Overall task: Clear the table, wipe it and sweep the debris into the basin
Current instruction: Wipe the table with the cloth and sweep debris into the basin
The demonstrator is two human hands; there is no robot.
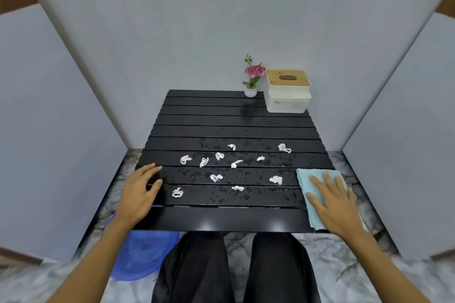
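A black slatted table [234, 120] carries several white crumpled paper scraps [216, 177] and water droplets across its near half. A light blue cloth [306, 184] lies at the table's near right corner. My right hand [332, 202] rests flat on the cloth with fingers spread. My left hand [142, 192] lies flat on the table's near left edge, fingers apart, holding nothing. A blue basin [142, 256] stands on the floor below the table's near left corner, partly hidden by my left forearm.
A small white pot with a pink flower [251, 81] and a white tissue box with a wooden lid [288, 91] stand at the table's far right. Grey panels wall in three sides. My dark-trousered legs [234, 268] are under the near edge, on a marbled floor.
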